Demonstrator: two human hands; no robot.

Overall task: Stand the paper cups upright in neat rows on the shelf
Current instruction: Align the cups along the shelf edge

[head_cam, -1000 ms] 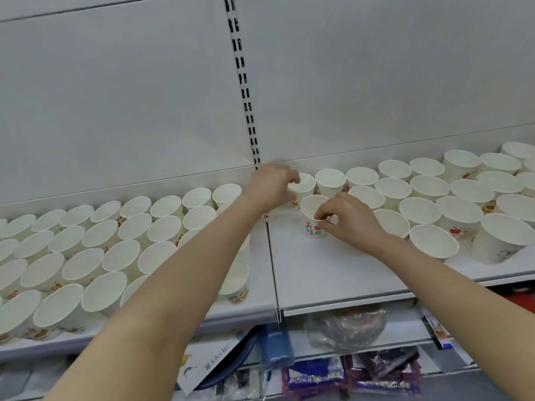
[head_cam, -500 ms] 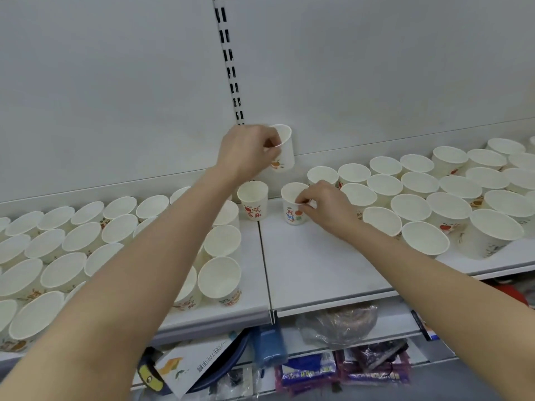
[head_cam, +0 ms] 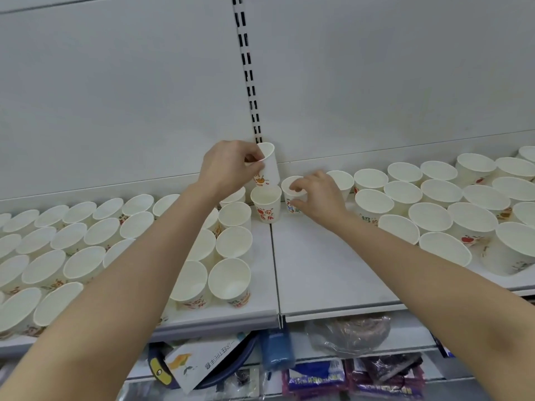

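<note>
My left hand [head_cam: 228, 166] pinches the rim of a white paper cup [head_cam: 269, 166] with a red and orange print, holding it just above the back of the shelf. Under it a second printed cup [head_cam: 267, 204] stands upright near the seam. My right hand [head_cam: 317, 195] grips the rim of another upright cup [head_cam: 292, 195] that rests on the shelf [head_cam: 318, 273]. Several upright cups [head_cam: 86, 250] fill the left board in rows. More upright cups [head_cam: 431, 215] stand in rows on the right board.
A slotted upright rail [head_cam: 249, 70] runs up the grey back panel. Below the shelf edge lie a blue bottle [head_cam: 276, 350], a clear plastic bag [head_cam: 350, 332], a white printed box [head_cam: 202, 360] and purple packets [head_cam: 315, 377].
My left hand has lowered its lifted cup a little toward the shelf back. My right hand has stayed on its cup, which stands slightly farther back.
</note>
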